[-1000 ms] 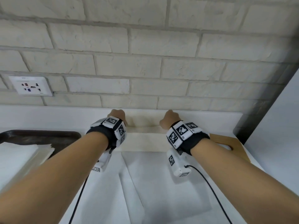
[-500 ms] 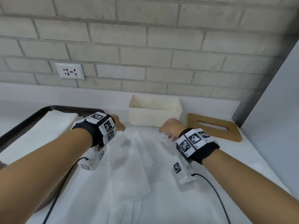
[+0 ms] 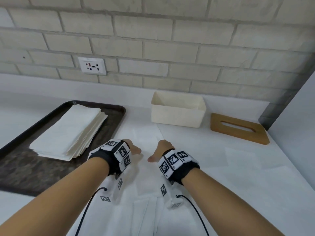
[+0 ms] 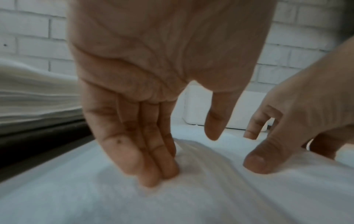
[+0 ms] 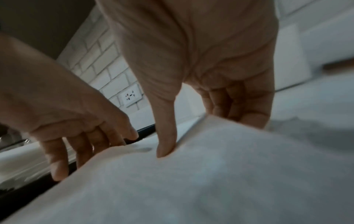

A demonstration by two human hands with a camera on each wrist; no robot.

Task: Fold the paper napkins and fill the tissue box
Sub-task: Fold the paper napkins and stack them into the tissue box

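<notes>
A white napkin (image 3: 148, 169) lies flat on the counter in front of me, with a raised ridge between my hands. My left hand (image 3: 136, 150) presses straight fingers (image 4: 159, 174) on its left part, thumb held apart in the air. My right hand (image 3: 153, 157) has its thumb (image 5: 165, 150) on the napkin (image 5: 210, 174), while its fingers (image 5: 239, 106) dip behind the lifted edge, pinching it. The open cream tissue box (image 3: 177, 114) stands farther back. Its wooden slotted lid (image 3: 238, 130) lies to the right of it.
A dark tray (image 3: 117, 108) on the left carries a stack of unfolded napkins (image 3: 68, 132). More white sheets (image 3: 213, 150) cover the counter to the right. A brick wall with a socket (image 3: 92, 65) is behind, and a grey panel (image 3: 298, 125) closes off the right side.
Both hands have drawn back from the tissue box toward me and come closer together on the napkin. The view has tilted down, so the tray and stack show fully.
</notes>
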